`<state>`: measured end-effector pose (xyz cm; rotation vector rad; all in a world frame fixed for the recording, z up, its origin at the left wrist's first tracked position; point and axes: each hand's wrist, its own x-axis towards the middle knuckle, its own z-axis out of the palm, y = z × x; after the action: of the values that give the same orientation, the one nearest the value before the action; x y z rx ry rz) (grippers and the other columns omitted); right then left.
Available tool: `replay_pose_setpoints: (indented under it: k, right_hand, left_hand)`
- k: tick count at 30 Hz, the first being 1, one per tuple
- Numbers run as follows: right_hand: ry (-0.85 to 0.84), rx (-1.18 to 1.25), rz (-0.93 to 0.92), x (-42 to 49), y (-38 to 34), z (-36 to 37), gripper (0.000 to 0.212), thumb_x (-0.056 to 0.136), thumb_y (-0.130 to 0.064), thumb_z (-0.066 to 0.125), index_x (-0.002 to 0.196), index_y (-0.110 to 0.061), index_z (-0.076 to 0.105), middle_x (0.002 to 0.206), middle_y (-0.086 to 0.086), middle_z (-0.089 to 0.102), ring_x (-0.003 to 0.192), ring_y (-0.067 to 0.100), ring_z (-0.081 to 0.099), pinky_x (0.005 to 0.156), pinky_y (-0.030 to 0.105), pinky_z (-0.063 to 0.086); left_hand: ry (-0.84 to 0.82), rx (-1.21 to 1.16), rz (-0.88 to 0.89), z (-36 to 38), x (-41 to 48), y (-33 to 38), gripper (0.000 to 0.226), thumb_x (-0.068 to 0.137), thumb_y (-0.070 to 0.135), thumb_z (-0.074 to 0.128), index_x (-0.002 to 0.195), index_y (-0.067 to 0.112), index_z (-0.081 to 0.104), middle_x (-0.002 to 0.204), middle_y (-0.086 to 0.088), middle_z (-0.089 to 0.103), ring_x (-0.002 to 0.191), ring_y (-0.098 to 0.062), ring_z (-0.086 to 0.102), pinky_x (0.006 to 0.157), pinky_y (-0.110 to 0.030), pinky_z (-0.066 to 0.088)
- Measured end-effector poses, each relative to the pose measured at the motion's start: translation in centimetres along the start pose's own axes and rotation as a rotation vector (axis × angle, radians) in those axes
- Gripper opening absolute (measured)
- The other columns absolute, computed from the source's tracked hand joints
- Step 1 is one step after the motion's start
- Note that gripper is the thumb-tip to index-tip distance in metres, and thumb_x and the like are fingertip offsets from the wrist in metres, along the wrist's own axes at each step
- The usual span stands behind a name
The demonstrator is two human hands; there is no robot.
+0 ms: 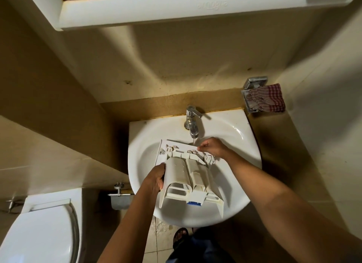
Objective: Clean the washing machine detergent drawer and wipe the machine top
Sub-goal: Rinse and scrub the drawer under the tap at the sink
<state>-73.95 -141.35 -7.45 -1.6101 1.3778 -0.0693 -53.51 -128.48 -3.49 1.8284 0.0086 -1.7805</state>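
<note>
Left grip (154, 177) curled round the detergent drawer (188, 172), right grip (212, 147) pinching its far edge under the tap (193, 123): wet plastic could slip and hit the sink (241, 137).

One wide-angle head view, looking steeply down from close above the sink (242, 133), facing the back wall (176, 63), detergent drawer (188, 170) centred, toilet (39, 233) lower left.

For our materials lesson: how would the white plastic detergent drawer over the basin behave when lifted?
The white plastic detergent drawer looks stiff: held by one side in the left hand, it shows no sag. Probably light: thin hollow walls. Possibly slippery, with the chrome tap running onto it.
</note>
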Motion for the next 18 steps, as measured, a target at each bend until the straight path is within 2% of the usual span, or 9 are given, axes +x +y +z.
replay_pose_setpoints:
  k: [2,4,5,8,11,13,15,17,18]
  right_hand:
    - [0.009,0.044,0.068,-0.4,1.3,-0.2,0.012,0.085,-0.019,0.072,0.091,-0.01,0.072,0.083,0.005,0.069,0.076,0.015,0.061,0.074,0.03,0.049]
    - [0.034,0.147,0.144,-1.1,1.3,0.2,0.004,0.086,-0.016,0.069,0.088,-0.013,0.07,0.073,0.002,0.063,0.065,0.014,0.056,0.063,0.028,0.048]
    - [0.077,0.195,0.153,-1.1,1.2,0.7,0.007,0.086,-0.017,0.07,0.09,-0.012,0.07,0.072,0.001,0.062,0.064,0.014,0.056,0.06,0.025,0.047]
    - [0.27,0.336,0.144,-1.0,0.0,1.9,0.017,0.076,-0.022,0.079,0.09,-0.014,0.074,0.085,0.001,0.071,0.081,0.016,0.065,0.076,0.027,0.048]
    - [0.336,0.614,0.214,-0.9,-1.4,3.0,0.018,0.07,-0.015,0.083,0.079,-0.019,0.069,0.088,0.004,0.072,0.085,0.018,0.067,0.084,0.028,0.049]
    - [0.356,0.703,0.222,-0.9,-2.4,3.4,0.018,0.073,-0.01,0.08,0.076,-0.019,0.065,0.09,0.008,0.071,0.086,0.021,0.066,0.085,0.031,0.05]
    - [0.363,0.729,0.207,-0.9,-3.2,3.5,0.012,0.083,-0.004,0.068,0.08,-0.014,0.063,0.092,0.012,0.068,0.082,0.018,0.065,0.075,0.024,0.05]
    - [0.323,0.794,0.244,-1.1,-3.9,3.3,0.018,0.091,0.004,0.052,0.09,-0.01,0.063,0.082,0.011,0.064,0.061,0.011,0.062,0.052,0.013,0.047]
    - [0.272,0.841,0.27,-1.2,-4.1,3.2,0.024,0.09,0.009,0.047,0.088,-0.008,0.064,0.073,0.009,0.061,0.053,0.01,0.06,0.044,0.012,0.045]
  left_hand:
    - [0.021,-0.007,0.01,-0.7,0.0,0.0,0.029,0.103,0.014,0.039,0.086,0.003,0.06,0.05,-0.01,0.064,0.037,-0.02,0.061,0.033,-0.023,0.047]
    - [0.023,-0.016,0.024,-0.9,0.3,-0.1,0.029,0.103,0.014,0.039,0.086,0.003,0.059,0.048,-0.009,0.063,0.035,-0.019,0.059,0.031,-0.021,0.044]
    - [0.041,-0.035,0.032,-1.0,-0.2,-0.1,0.028,0.103,0.013,0.039,0.087,0.002,0.06,0.049,-0.009,0.063,0.035,-0.019,0.059,0.031,-0.021,0.043]
    - [0.019,-0.118,0.029,-1.0,0.2,-0.8,0.025,0.102,0.011,0.04,0.106,-0.002,0.061,0.059,-0.013,0.067,0.045,-0.022,0.065,0.038,-0.027,0.05]
    - [0.016,-0.193,0.029,-0.8,-0.4,-1.4,0.025,0.102,0.009,0.041,0.092,-0.001,0.062,0.054,-0.011,0.066,0.042,-0.022,0.063,0.035,-0.026,0.048]
    - [0.03,-0.238,0.026,-0.7,-0.5,-1.9,0.025,0.101,0.01,0.042,0.094,0.0,0.063,0.056,-0.011,0.066,0.046,-0.023,0.064,0.036,-0.026,0.049]
    - [0.066,-0.282,0.027,-1.0,-0.8,-2.3,0.025,0.102,0.012,0.042,0.09,0.005,0.062,0.053,-0.009,0.065,0.051,-0.024,0.063,0.038,-0.025,0.05]
    - [0.082,-0.322,0.016,-1.3,-0.7,-2.6,0.022,0.101,0.014,0.043,0.097,0.006,0.062,0.061,-0.011,0.067,0.065,-0.028,0.062,0.047,-0.029,0.054]
    - [0.087,-0.327,0.015,-1.4,-0.8,-2.6,0.021,0.101,0.014,0.043,0.1,0.006,0.062,0.067,-0.012,0.068,0.069,-0.029,0.061,0.048,-0.031,0.055]
